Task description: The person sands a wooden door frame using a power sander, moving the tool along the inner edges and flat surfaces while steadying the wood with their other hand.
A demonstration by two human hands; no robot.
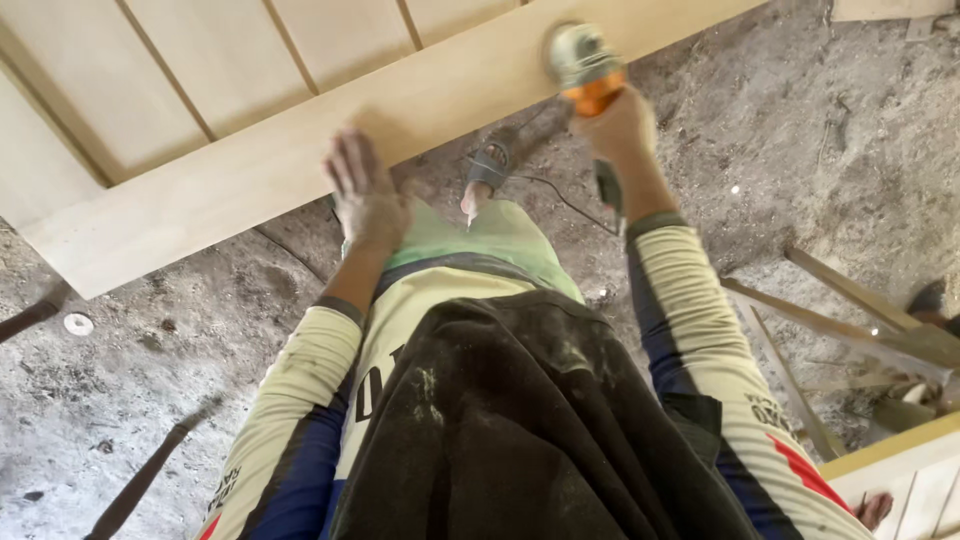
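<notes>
Sanding along the rail, the power sander (583, 62) sits head-down on the pale wooden door panel (300, 160), its orange body running back toward the wrist (long axis roughly up-and-down in view, head pointing away from the person). The right hand (622, 125) has its fingers wrapped fully closed round the grip. The left hand (365, 195) lies flat, fingers spread, holding nothing, pressing the rail just beside its near edge. Best kept flat and moving with the grain, I'd judge. The cord (560, 195) trails below the knuckles; the dusty floor (800, 150) lies beyond.
</notes>
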